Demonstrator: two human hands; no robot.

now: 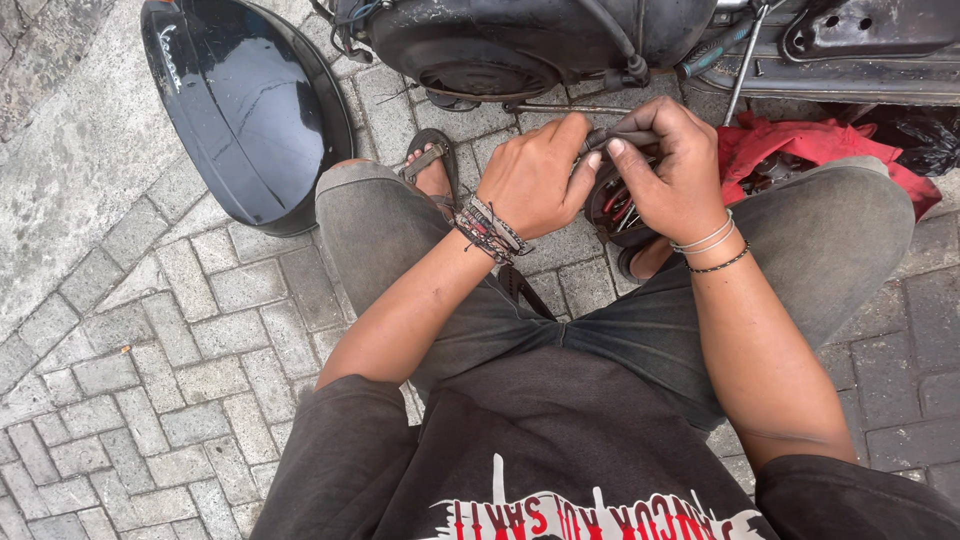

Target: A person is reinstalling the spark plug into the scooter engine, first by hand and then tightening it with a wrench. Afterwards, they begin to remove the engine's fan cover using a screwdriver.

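Observation:
I crouch over paving with both hands together between my knees. My left hand, with woven bracelets on the wrist, and my right hand, with thin bands on the wrist, both pinch a short dark rubber hose or cable. Under my hands lies a small round dark container with red and metal tools or parts in it, partly hidden by my fingers. A scooter's dark engine sits just beyond my hands.
A glossy black scooter side panel lies on the grey paving bricks at the upper left. A red cloth lies by my right knee. The scooter's underside spans the top right. My sandalled foot is near the engine.

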